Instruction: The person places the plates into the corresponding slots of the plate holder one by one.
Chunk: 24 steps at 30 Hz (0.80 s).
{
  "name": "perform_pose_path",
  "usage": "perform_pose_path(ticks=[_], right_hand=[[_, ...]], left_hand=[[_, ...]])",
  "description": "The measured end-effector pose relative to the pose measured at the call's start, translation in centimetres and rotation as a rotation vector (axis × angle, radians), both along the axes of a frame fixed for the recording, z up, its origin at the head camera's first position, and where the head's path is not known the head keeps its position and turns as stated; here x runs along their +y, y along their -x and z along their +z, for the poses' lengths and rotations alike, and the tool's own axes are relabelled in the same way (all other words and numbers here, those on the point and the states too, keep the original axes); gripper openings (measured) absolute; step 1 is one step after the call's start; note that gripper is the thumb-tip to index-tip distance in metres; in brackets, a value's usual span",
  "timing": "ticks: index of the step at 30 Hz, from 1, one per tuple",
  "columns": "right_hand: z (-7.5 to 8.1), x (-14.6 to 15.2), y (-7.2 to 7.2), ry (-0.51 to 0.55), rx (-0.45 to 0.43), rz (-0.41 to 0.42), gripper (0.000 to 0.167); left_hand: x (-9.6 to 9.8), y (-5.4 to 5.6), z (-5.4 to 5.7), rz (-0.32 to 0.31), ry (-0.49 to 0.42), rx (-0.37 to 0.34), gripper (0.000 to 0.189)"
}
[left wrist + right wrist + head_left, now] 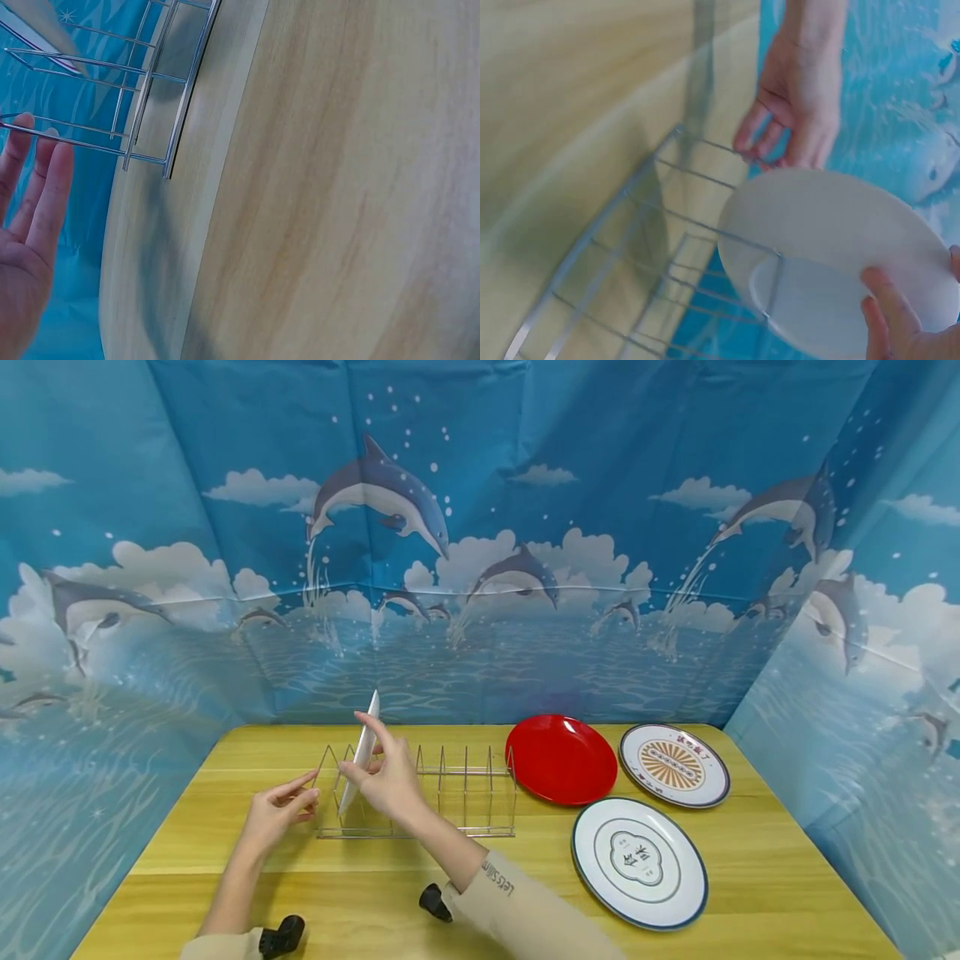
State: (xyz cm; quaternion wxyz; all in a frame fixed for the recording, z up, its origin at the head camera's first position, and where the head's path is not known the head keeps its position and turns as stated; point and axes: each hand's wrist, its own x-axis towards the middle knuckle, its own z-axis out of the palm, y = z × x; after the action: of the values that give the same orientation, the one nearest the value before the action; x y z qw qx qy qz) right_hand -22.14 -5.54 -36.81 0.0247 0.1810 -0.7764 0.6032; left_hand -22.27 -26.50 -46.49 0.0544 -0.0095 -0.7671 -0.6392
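Note:
A white plate [363, 752] stands on edge, slightly tilted, between the wires near the left end of a metal wire dish rack [465, 770]. My right hand [392, 781] pinches this plate by its rim, with the thumb on one face. The right wrist view shows the plate's pale underside [810, 217] with its foot ring, partly behind the rack wires. At the rack's left end, my left hand [276, 814] holds the outermost wire with its fingertips. Those fingers [52, 195] meet the wire from below in the left wrist view.
Right of the rack lie a red plate [562, 760], a white plate with an orange sunburst [673, 766] and a blue-rimmed white plate with a green emblem [640, 863]. All rest on the wood-patterned table [360, 893]. A dolphin-print curtain [480, 635] hangs behind.

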Motion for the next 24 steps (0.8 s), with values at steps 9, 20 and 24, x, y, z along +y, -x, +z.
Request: perform_pose_path(ticks=[9,20,24], right_hand=[[-2.9,-1.6,-0.3,0.011,-0.006,-0.033,0.058],[-4.7,-1.7,-0.5,-0.022,0.06,-0.004,0.059],[-4.7,-1.6,-0.5,-0.069,0.067,0.006,0.061]], left_hand=[[-0.1,-0.1,0.1,-0.016,-0.008,0.005,0.048],[0.0,-0.2,0.0,-0.013,-0.012,0.008,0.048],[0.0,-0.2,0.0,-0.008,-0.005,0.005,0.049]])
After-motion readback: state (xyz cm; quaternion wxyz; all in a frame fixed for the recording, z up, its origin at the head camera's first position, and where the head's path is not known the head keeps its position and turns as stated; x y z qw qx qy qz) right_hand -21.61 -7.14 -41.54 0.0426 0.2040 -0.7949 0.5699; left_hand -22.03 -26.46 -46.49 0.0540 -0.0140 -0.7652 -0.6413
